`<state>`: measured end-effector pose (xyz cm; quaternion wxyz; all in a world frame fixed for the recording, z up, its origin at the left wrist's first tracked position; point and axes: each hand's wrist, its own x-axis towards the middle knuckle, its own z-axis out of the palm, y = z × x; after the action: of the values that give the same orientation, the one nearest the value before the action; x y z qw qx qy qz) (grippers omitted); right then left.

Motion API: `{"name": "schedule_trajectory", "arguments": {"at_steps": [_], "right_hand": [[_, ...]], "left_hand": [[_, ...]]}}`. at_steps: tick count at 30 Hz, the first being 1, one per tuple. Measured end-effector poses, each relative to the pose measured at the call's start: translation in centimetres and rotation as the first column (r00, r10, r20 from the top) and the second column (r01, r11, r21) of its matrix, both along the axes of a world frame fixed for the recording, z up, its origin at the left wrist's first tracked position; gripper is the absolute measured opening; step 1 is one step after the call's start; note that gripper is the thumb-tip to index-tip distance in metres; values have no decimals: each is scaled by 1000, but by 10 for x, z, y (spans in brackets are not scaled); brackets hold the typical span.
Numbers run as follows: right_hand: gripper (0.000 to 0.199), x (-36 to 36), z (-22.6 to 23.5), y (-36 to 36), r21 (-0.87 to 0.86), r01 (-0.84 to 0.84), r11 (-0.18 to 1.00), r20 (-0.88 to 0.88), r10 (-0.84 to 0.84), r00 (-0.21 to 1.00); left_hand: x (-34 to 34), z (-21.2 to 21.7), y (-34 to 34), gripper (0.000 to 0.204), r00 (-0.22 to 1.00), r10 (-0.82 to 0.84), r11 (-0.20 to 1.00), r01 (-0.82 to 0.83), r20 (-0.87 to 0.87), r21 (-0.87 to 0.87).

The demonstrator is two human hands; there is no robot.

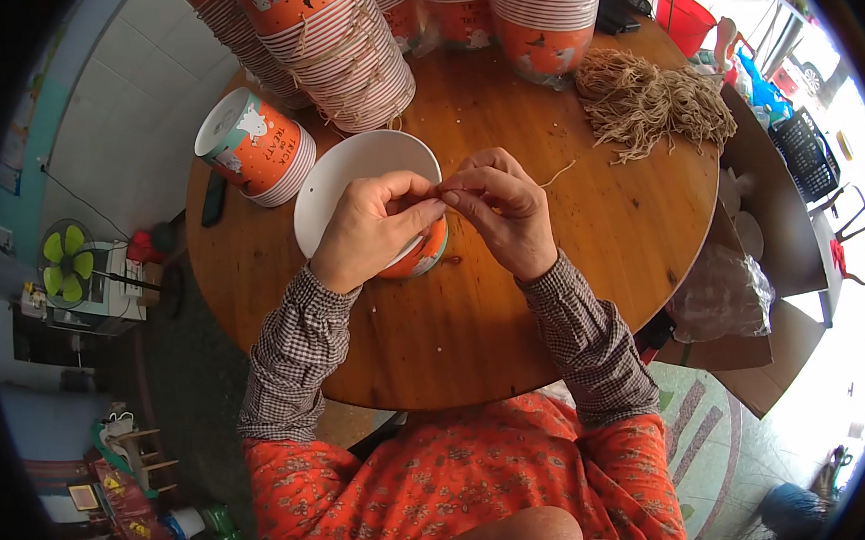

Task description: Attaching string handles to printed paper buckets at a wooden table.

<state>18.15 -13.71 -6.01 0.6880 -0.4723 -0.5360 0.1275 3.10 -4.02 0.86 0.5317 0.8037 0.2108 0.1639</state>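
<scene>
A paper bucket (328, 192), white inside and orange outside, lies tilted on the round wooden table with its mouth toward me. My left hand (377, 224) is over its right side, thumb and fingers pinched close to the rim. Fingertip to fingertip with it, my right hand (502, 209) is also closed in a pinch. A thin strand of twine (560, 173) sticks out beyond the right hand's fingers. What the left fingertips pinch is too small to make out.
Left of the bucket stands a short stack of orange buckets (263, 147). Tall bucket stacks (356, 66) with twine on them, and a plastic-wrapped stack (542, 24), rise behind. A twine heap (652, 101) lies at the far right, a dark phone-like object (213, 199) at the left edge.
</scene>
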Motion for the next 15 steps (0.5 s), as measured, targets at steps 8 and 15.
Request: {"name": "schedule_trajectory", "arguments": {"at_steps": [8,15], "right_hand": [[11,-1,-1,-7,-167,-87,982,-360,22,933],[16,-5,-3,-3,-208,-85,974,-209,41,977]], "left_hand": [[1,2,1,13,991,75,980,-54,108,-189],[-6,7,3,17,990,98,982,-79,102,-173]]}}
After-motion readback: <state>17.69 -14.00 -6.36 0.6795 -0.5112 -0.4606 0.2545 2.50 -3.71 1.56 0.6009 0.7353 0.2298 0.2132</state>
